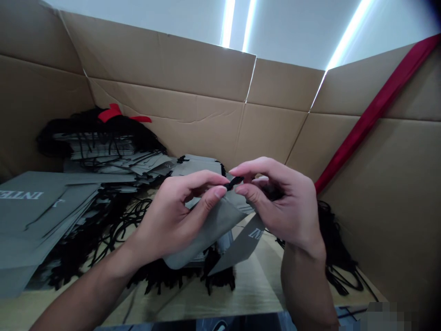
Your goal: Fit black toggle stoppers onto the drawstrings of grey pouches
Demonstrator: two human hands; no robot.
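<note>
A short length of black cord (235, 182) stretches between my two hands. My left hand (186, 209) pinches one end of it between thumb and forefinger. At the other end, the thumb and forefinger of my right hand (282, 202) close on the cord, and more black strands show in that palm. Below my fingers hangs a grey bag-like piece (217, 225), its edge by the left thumb and partly hidden. A grey flap with white letters (241, 246) slants down under my right hand. Whether the cord is knotted there, I cannot tell.
Stacks of grey printed pieces (44, 207) with black cord ends lie at left, with black cords and a red strip (110, 112) behind. A black cord bundle (334, 243) lies at right. Cardboard walls (193, 105) surround the wooden table (255, 294); a red band (372, 119) crosses the right one.
</note>
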